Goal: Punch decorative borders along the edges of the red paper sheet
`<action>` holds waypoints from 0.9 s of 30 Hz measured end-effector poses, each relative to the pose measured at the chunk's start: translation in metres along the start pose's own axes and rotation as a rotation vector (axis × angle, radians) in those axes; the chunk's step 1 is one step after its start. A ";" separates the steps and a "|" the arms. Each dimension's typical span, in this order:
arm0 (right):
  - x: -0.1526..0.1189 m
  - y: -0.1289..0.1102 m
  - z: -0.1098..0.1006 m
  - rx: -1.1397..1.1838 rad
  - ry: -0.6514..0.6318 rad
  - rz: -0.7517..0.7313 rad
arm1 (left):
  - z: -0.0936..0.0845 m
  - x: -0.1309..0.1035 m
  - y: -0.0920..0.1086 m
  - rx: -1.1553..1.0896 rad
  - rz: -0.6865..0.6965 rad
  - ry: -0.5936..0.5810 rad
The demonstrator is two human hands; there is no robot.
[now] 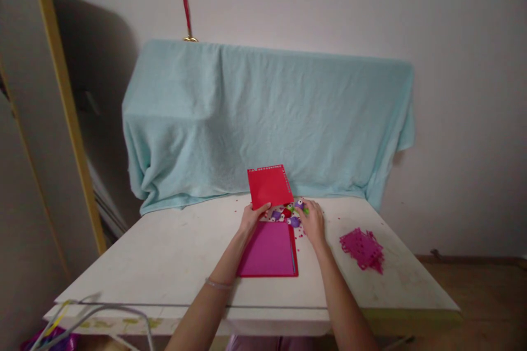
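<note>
My left hand [252,216] pinches a red foam or paper sheet [269,185] by its lower edge, thumb on top. The sheet is tilted up, with small punched holes along its top and right edges. My right hand [313,220] is closed around a small purple craft punch [299,204] with a white eye. Between my hands lie several similar punches, among them a purple punch [293,222] and a red punch [285,213]. A stack of magenta and red sheets [267,249] lies nearer me, partly behind my left forearm, with a thin dark stick along its right side.
Punched magenta sheets [362,249] are piled on the right of the white table [164,258]. Tiny red scraps are scattered around the punches. A light blue towel [263,120] hangs behind the table. A grey metal frame [111,307] stands at the front left.
</note>
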State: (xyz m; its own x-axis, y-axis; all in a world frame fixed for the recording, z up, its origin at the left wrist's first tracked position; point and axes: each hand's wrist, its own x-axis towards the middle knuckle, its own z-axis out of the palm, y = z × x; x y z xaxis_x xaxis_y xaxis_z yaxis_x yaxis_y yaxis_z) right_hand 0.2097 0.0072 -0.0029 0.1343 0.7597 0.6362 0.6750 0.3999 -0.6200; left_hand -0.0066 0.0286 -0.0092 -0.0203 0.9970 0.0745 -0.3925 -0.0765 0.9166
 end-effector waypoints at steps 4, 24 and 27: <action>0.007 -0.005 -0.002 0.502 0.140 0.216 | -0.005 0.005 -0.004 0.004 0.022 0.043; 0.001 -0.025 0.004 1.266 -0.369 0.538 | 0.025 -0.027 0.004 0.385 0.138 -0.228; 0.001 -0.025 0.004 1.260 -0.403 0.546 | 0.028 -0.033 0.003 0.429 0.140 -0.260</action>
State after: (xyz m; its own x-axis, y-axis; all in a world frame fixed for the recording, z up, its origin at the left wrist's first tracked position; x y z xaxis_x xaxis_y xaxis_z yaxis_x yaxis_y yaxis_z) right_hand 0.1898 0.0002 0.0110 -0.1932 0.9696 0.1500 -0.5049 0.0328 -0.8626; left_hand 0.0190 -0.0050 0.0019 0.2048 0.9455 0.2532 0.0111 -0.2609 0.9653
